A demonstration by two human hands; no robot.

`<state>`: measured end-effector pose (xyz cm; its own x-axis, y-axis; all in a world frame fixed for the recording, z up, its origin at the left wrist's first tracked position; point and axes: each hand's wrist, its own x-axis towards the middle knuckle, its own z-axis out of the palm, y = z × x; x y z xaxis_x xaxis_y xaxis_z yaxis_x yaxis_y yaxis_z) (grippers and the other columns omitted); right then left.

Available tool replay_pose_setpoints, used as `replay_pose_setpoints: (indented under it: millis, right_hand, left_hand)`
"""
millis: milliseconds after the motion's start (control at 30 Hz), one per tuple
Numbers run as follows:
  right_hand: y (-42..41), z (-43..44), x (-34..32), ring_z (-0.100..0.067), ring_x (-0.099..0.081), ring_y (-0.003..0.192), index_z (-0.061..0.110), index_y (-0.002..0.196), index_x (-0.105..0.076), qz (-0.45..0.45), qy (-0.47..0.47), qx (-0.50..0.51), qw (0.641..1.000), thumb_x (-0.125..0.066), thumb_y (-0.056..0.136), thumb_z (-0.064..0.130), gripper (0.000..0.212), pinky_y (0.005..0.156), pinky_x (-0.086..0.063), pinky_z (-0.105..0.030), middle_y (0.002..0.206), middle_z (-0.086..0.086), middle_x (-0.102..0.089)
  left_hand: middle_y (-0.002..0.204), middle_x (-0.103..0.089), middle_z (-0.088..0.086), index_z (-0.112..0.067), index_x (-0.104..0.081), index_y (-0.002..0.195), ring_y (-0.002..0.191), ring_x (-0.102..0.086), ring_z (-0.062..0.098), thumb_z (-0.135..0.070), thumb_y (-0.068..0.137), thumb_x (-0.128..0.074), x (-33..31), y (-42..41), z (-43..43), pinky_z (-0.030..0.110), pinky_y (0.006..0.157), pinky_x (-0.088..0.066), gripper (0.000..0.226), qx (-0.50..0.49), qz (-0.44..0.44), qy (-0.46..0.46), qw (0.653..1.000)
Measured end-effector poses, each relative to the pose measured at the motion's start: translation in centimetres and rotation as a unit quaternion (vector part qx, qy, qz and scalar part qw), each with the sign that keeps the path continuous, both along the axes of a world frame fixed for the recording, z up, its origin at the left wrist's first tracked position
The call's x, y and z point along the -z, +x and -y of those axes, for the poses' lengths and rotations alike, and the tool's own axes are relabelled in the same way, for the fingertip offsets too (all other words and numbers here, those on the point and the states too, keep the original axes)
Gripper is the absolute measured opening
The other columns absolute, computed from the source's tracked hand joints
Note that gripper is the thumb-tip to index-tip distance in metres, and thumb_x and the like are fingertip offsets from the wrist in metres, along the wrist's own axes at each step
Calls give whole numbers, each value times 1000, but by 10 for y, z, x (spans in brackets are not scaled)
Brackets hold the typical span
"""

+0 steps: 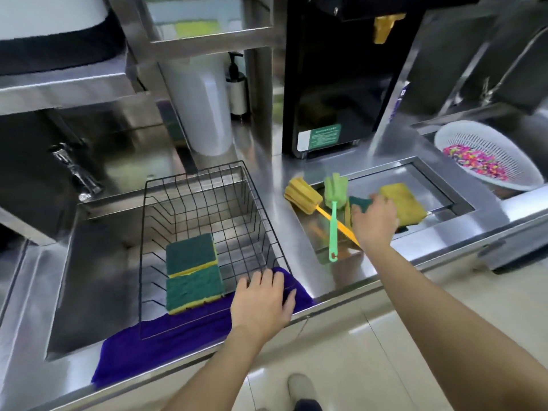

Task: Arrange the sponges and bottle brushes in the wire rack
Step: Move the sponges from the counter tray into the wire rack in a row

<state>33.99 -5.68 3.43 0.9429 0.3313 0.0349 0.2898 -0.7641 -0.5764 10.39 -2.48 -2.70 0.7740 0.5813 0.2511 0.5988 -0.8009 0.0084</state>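
Green brush (334, 215) handle points toward viewer, yellow brush (305, 197) diagonal; right hand (374, 222) grip on sponge (360, 203)

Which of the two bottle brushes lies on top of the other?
The green brush. Its handle crosses over the yellow brush's orange handle, and its head lies farther right, nearer the right hand.
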Motion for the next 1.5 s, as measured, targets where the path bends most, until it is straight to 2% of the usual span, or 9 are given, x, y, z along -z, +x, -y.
replay_pose_setpoints:
  millis: [133, 367, 567, 700, 900, 1000, 1133, 1233, 1500]
  right_hand:
    - [19, 19, 19, -38, -35, 131, -4, 131, -43, -88, -113, 51, 988, -56, 85, 50, 72, 107, -29, -47, 138, -22, -41]
    - [20, 21, 31, -34, -28, 135, 6, 129, -46, -177, -144, 48, 972, -52, 82, 58, 70, 109, -21, -48, 143, -17, -38]
    - [8, 11, 28, -36, -52, 110, 9, 102, -43, -188, 47, 66, 979, -66, 81, 29, 37, 104, -24, -48, 99, -11, -60]
    - [3, 12, 9, -35, -57, 104, 13, 106, -39, -137, 227, 93, 960, -65, 83, 21, 36, 100, -41, -50, 106, -10, -54]
    - [-23, -16, -32, -16, -58, 89, 8, 126, -36, -103, 333, -36, 937, -63, 85, 16, 50, 77, -43, -18, 103, 1, -57]
    - [-50, -45, -37, -14, -54, 87, 7, 126, -44, -133, 310, -115, 934, -64, 85, 14, 46, 64, -39, -10, 95, 5, -56]
    - [-79, -87, -30, -15, -54, 96, 10, 125, -53, -192, 287, -184, 920, -63, 84, 9, 42, 89, -53, -24, 106, -1, -55]
    - [-100, -116, -21, -15, -53, 97, 6, 122, -51, -259, 275, -213, 901, -64, 84, 4, 40, 74, -51, -13, 106, -3, -57]
    - [-128, -175, 9, -17, -58, 82, 13, 98, -54, -382, 194, -238, 871, -61, 80, -2, 24, 67, -48, -26, 86, 2, -58]
  left_hand:
    - [76, -62, 5, -12, -61, 79, 66, -58, 25, -45, 83, -45, 5, -1, 0, 35, 57, -45, 37, 11, 21, 12, 1000]
    - [77, -63, 4, -13, -62, 79, 65, -58, 24, -46, 83, -48, 6, -1, 0, 35, 56, -45, 36, 5, 28, 18, 999]
    - [75, -62, 3, -13, -62, 81, 65, -57, 24, -46, 83, -46, 3, -2, 0, 35, 57, -44, 37, 1, 29, 24, 999]
    - [77, -61, 5, -12, -62, 89, 69, -55, 24, -41, 85, -47, 3, -13, -3, 39, 68, -42, 33, 31, 39, 54, 997]
    - [76, -60, 6, -9, -62, 89, 70, -56, 26, -39, 81, -47, 1, -65, -28, 46, 85, -40, 35, -24, 46, 83, 995]
    - [72, -58, 5, -12, -59, 77, 68, -55, 26, -40, 84, -48, 1, -83, -36, 43, 81, -42, 32, -52, 49, 87, 994]
    - [68, -57, 5, -12, -57, 72, 65, -53, 26, -39, 87, -50, 6, -100, -41, 39, 75, -40, 31, -84, 69, 105, 989]
    - [67, -56, 4, -13, -56, 71, 64, -53, 24, -39, 87, -50, 10, -102, -38, 37, 70, -42, 31, -93, 92, 108, 986]
    - [64, -53, 1, -14, -54, 67, 60, -50, 21, -39, 84, -56, 18, -99, -37, 30, 55, -37, 30, -113, 116, 122, 979]
